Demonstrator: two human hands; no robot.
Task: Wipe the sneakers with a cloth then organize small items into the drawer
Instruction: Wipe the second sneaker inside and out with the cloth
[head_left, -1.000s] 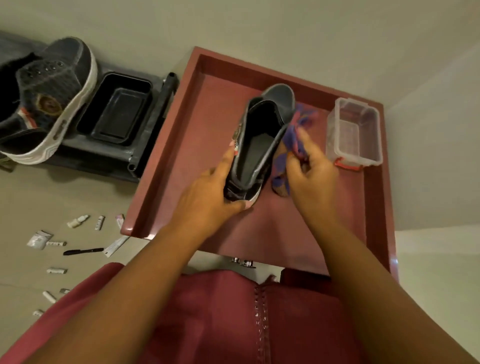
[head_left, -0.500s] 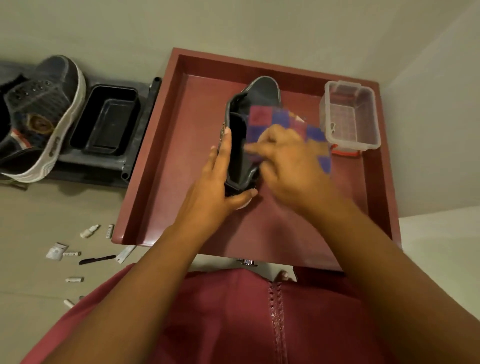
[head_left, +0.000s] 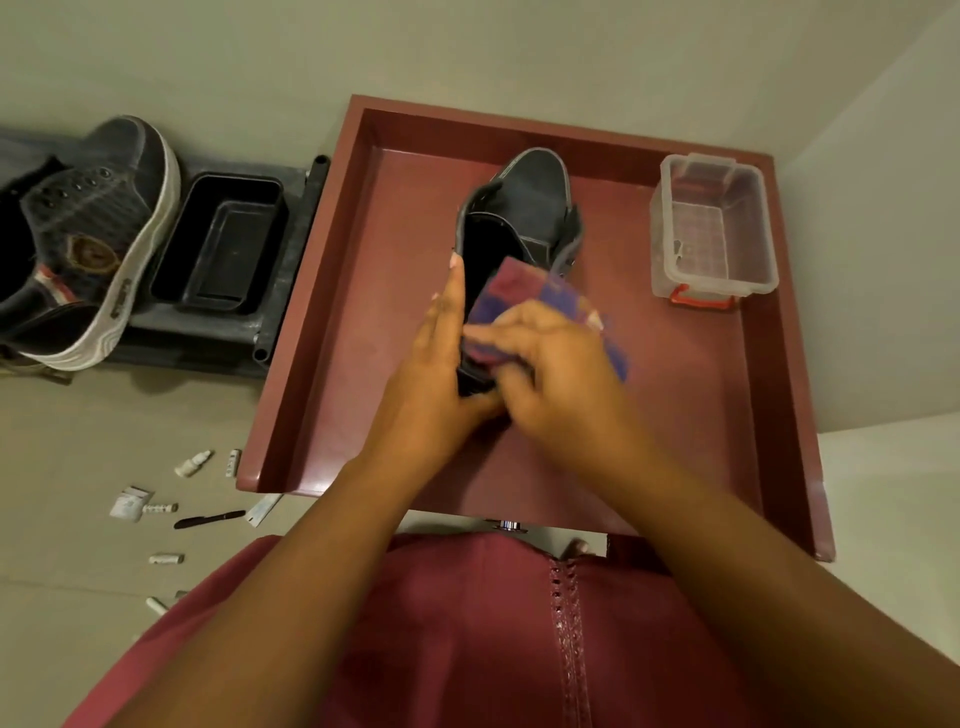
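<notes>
the left hand grips the heel of the dark sneaker, which sits in the red drawer. just right of that grip, the right hand clutches a checked cloth against the shoe's opening.

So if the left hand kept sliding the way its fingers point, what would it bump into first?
The left hand lies along the sneaker with its fingers toward the far wall of the red drawer. Nothing shows between, so probably that wall, though depth is unclear.
</notes>
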